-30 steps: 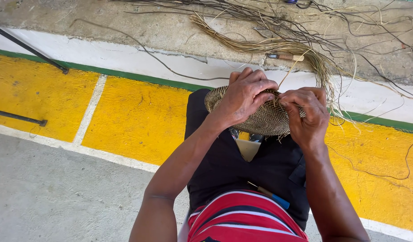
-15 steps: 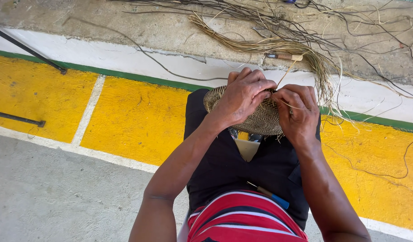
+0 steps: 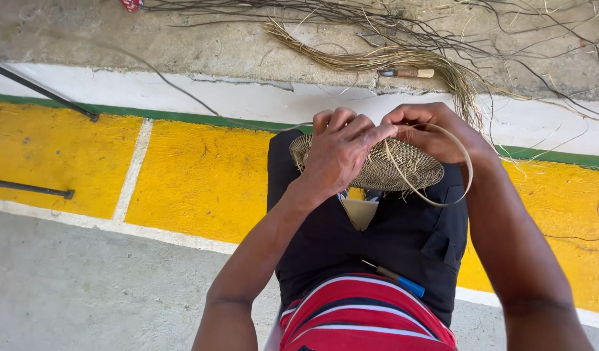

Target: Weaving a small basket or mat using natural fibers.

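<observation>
A woven disc [image 3: 390, 166] rests on the person's lap, over the knees. The left hand [image 3: 338, 153] lies on the disc's left part; the right hand [image 3: 436, 133] sits at its far right edge, and the two touch above it. A loose strand [image 3: 465, 172] loops out past the disc's right edge. A pen-like tool [image 3: 394, 279] lies on the lap nearer the body. Beyond the knees, on the floor, lies a bundle of fibres [image 3: 377, 62] with a knife [image 3: 407, 73] on it. Two rods [image 3: 36, 91] lie on the floor at left.

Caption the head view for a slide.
Left hand and right hand work a pale strand into a round woven piece on the lap.
</observation>
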